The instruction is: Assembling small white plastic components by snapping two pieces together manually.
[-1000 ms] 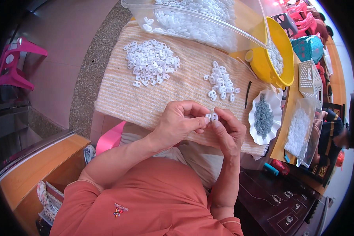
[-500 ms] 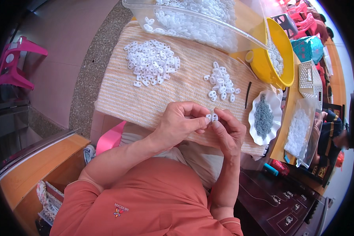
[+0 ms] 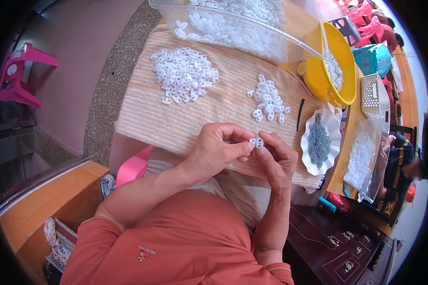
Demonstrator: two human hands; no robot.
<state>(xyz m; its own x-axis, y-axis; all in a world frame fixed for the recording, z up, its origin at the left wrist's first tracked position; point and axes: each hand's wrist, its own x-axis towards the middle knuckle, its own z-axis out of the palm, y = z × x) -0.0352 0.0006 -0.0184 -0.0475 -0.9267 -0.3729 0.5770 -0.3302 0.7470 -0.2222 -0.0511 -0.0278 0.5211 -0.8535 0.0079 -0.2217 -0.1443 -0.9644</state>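
Over the near edge of the towel-covered table, my left hand (image 3: 215,151) pinches a small white plastic piece (image 3: 252,142) between thumb and index finger. My right hand (image 3: 279,164) grips a white two-holed plastic piece (image 3: 260,142) in the same way. Both pieces meet edge to edge between my fingertips; whether they are joined I cannot tell. Beyond my left hand lies a broad pile of small white squarish pieces with holes (image 3: 183,73). A smaller pile of white oval two-holed pieces (image 3: 269,99) sits just beyond my right hand.
Right of my hands stand a white wavy-rimmed dish (image 3: 335,137) of small grey parts and a thin black stick (image 3: 300,115). A clear bin (image 3: 242,19) of white pieces spans the back, beside a yellow basin (image 3: 314,78). A pink stool (image 3: 18,83) stands far left.
The two white pieces between my fingertips have shifted very slightly closer together. Hands, piles and containers otherwise stay in place.
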